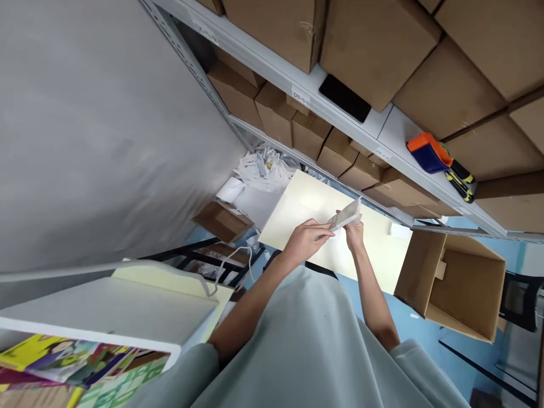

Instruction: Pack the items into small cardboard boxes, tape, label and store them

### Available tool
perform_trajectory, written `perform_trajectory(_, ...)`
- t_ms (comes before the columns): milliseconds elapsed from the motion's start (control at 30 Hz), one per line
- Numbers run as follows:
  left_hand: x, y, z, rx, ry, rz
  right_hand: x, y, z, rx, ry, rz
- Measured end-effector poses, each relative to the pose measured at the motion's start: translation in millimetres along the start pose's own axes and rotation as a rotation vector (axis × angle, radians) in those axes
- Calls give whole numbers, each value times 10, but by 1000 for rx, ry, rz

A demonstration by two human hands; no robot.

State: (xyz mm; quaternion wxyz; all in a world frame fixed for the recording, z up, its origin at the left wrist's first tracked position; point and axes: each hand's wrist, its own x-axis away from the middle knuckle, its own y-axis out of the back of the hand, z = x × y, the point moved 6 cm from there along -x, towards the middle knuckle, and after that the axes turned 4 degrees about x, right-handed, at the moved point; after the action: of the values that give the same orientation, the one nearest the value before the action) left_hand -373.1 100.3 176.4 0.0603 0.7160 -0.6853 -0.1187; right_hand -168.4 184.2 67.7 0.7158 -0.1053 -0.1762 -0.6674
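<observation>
A small, flat white packet [346, 215] is held up between my two hands, tilted, above a pale cream tabletop [306, 198]. My left hand [309, 241] pinches its lower left end, the fingers pressed along the edge. At the other end, my right hand [353, 231] grips the packet from behind and below, with part of its fingers hidden by it. What the packet contains cannot be made out.
Shelves packed with brown cardboard boxes [378, 45] rise beyond the table; a black phone [345, 98] and yellow-black cutters [459, 184] lie on one shelf. An open carton [463, 277] stands at right. White scraps [267, 170] are heaped at the table's far left. Magazines [63, 362] fill a lower-left shelf.
</observation>
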Motion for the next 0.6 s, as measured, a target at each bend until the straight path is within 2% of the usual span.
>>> perform_trajectory(67,-54,201,296,1,97,-55,-125,-206,-93,25,-41,-51)
perform_trajectory(200,-220,639,1126,-57,367,-220,-385,-623,-371,122,-116,-112)
perform_trajectory(300,-384,805,1739,-67,510,-273,-587,-908,-634,195,-189,-143)
perform_trajectory(400,-555,798,2200,-38,542,-268,-776,-1064,-858,254,-248,-234)
perform_trajectory(467,-630,725,2410,-6,549,-232,-877,-1116,-949,278,-262,-268)
perform_trajectory(533,-649,645,2533,30,558,-204,-936,-1132,-987,290,-266,-280)
perform_trajectory(600,-603,590,2562,59,551,-202,-941,-1124,-975,287,-265,-280)
